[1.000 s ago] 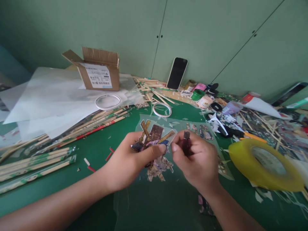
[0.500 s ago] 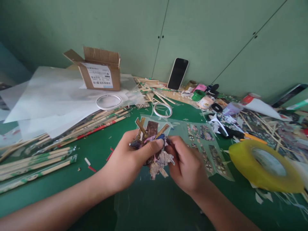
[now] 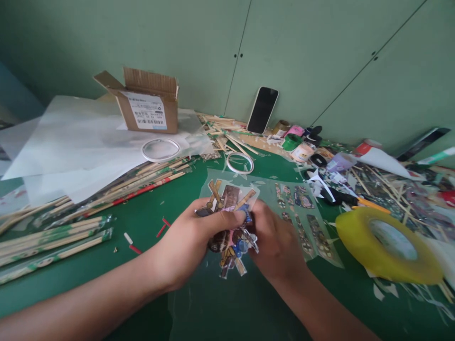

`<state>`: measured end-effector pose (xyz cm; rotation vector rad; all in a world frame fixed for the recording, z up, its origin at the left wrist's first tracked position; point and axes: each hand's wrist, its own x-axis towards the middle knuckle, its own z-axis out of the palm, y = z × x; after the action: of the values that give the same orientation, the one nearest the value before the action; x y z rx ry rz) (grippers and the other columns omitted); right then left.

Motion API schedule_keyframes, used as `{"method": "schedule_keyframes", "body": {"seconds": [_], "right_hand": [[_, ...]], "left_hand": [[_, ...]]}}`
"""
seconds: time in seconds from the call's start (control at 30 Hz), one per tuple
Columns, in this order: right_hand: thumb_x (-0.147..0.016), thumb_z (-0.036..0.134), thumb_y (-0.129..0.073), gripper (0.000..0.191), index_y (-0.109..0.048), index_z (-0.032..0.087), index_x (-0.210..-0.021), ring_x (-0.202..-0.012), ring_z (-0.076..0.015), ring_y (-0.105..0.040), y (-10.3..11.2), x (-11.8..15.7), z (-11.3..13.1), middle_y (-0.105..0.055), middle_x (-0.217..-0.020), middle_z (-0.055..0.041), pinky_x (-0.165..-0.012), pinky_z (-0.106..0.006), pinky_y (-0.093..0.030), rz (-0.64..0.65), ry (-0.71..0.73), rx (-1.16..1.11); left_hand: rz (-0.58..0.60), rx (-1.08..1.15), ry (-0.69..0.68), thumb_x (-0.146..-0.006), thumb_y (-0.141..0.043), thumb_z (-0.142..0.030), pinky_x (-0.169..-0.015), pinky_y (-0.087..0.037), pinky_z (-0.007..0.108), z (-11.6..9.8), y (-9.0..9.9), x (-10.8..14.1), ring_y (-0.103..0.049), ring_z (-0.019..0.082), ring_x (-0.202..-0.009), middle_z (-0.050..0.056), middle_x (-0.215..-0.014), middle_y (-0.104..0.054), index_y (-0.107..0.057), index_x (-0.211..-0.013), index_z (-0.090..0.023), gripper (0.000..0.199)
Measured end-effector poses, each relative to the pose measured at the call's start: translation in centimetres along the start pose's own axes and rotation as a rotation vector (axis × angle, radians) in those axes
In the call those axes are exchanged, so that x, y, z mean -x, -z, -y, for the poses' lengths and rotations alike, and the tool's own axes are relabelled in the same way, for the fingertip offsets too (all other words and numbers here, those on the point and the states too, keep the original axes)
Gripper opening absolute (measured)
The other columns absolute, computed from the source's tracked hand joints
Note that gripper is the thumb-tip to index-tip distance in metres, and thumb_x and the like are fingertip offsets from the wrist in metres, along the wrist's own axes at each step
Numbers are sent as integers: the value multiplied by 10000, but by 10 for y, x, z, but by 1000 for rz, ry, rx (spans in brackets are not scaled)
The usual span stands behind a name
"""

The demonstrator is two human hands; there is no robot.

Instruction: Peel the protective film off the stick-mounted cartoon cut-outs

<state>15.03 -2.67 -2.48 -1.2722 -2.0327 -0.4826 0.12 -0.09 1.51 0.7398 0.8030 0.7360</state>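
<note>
Right hand (image 3: 280,241) had moved in against the cutouts (image 3: 239,247), its grip unclear; left hand (image 3: 185,244) clamped them, though slackening could have spilled some.

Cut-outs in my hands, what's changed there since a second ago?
Your right hand has moved left, in against the cut-outs; the dark piece it held no longer shows. Your left hand still grips them. The phone and cardboard box stayed put.
</note>
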Motion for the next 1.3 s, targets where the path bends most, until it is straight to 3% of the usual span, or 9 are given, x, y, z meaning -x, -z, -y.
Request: {"method": "schedule_keyframes", "body": {"seconds": [0.2, 0.37, 0.43, 0.57, 0.67, 0.83, 1.03, 1.3], "right_hand": [[-893, 120, -405, 125, -434, 187, -994, -551, -155, -496, -5, 2, 0, -559, -699, -33, -464, -267, -301, -5, -32, 99], [-871, 104, -405, 134, -416, 210, -952, -534, -155, -490, -4, -1, -1, -551, -680, -21, -455, -263, -281, -31, -49, 59], [-859, 94, -393, 154, -408, 222, -943, -519, -150, -489, -3, -2, -2, -541, -667, -6, -448, -256, -285, 1, -59, -96], [-900, 136, -400, 121, -413, 226, -981, -509, -120, -490, 2, 0, -6, -518, -661, 31, -472, -238, -357, 152, -159, -617], [-937, 177, -403, 64, -415, 231, -906, -485, -97, -417, 8, 2, -6, -436, -626, 51, -465, -230, -335, 163, -243, -765], [-950, 162, -391, 186, -409, 219, -774, -485, -75, -355, 14, 0, -3, -358, -604, 56, -463, -214, -284, 135, -248, -759], [-932, 127, -433, 196, -389, 217, -764, -455, -60, -332, 14, -4, -2, -334, -576, 71, -448, -216, -245, 153, -224, -659], [-951, 155, -397, 194, -393, 211, -766, -444, -62, -318, 14, -1, -3, -326, -576, 69, -440, -218, -246, 201, -239, -692]], "left_hand": [[103, 139, 46, -749, -657, -192, -486, -391, 197, 0, -4, 1, -488, 81, -476, -17, -545, -556, -599, -631, -147, 139], [136, 133, 36, -708, -677, -166, -493, -391, 199, 1, -3, 0, -486, 85, -495, -18, -552, -545, -586, -626, -145, 124], [91, 87, 27, -695, -696, -196, -506, -393, 205, 1, -2, 0, -481, 90, -517, -22, -575, -538, -589, -662, -148, 121], [13, -156, -86, -711, -691, -241, -487, -337, 201, -2, -1, 2, -391, 77, -505, -47, -529, -445, -536, -613, -157, 202], [8, -275, -156, -712, -675, -212, -469, -294, 199, -6, 0, 4, -328, 70, -502, -59, -513, -373, -469, -562, -165, 259], [32, -306, -182, -742, -623, -237, -478, -309, 214, -6, 0, 4, -339, 89, -523, -48, -536, -371, -440, -570, -181, 258], [5, -337, -196, -727, -616, -235, -470, -324, 205, -5, 0, 4, -357, 94, -524, -45, -540, -388, -458, -581, -188, 221], [-24, -380, -208, -729, -631, -265, -470, -344, 194, -5, 0, 4, -365, 91, -531, -45, -549, -398, -465, -581, -182, 238]]}}
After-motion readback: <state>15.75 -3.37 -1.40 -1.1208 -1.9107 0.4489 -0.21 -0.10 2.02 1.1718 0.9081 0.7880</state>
